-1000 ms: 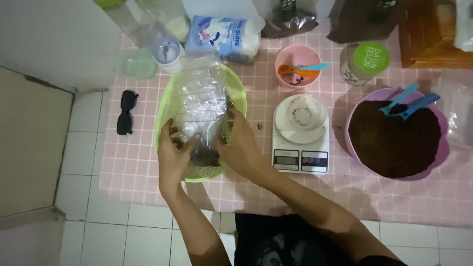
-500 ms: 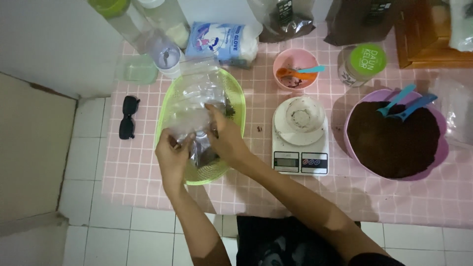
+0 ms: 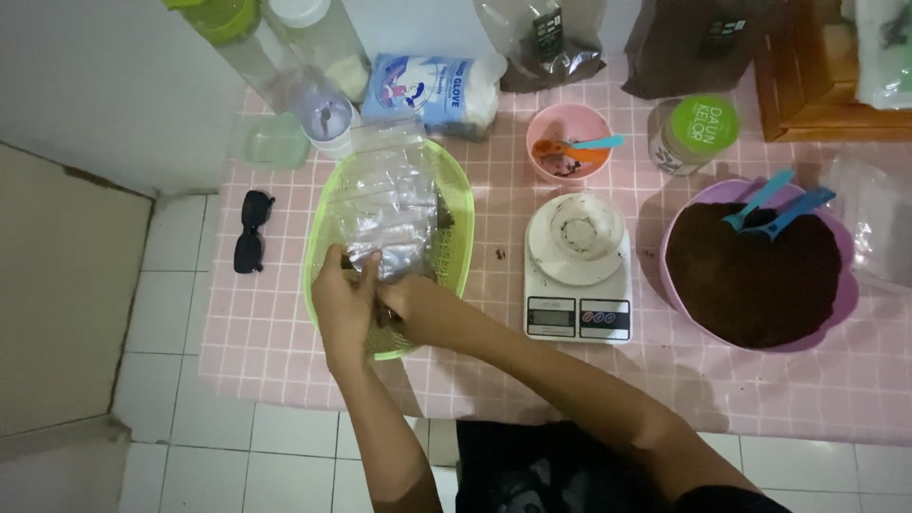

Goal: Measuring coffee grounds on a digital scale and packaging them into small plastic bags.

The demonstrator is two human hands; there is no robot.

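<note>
**Hands pinch a clear bag over the green basket**

The left hand grips the near end of a clear plastic bag, fingers curled over its edge, and the right hand meets it from the other side, closed on the same end. Both hands press close together, touching, so the bag's end is caught between them; what exactly the fingertips pinch is hidden by the knuckles. The rest of the bag lies flat, stretched away from the person along the green basket, which keeps it off the pink checked desk and would catch anything that spills. A little dark material shows by the bag's right edge.

The other things stand within reach to the right. A white kitchen scale sits just beside the basket, with a white bowl on its plate. Farther right is a purple bowl full of dark brown powder, two blue scoops stuck in it with their handles up, ready to grab. Behind the scale is a small pink bowl holding spoons, and near it a jar with a green lid. A packet of gloves lies behind the basket. Black sunglasses rest at the desk's left edge, well apart from the work.
</note>
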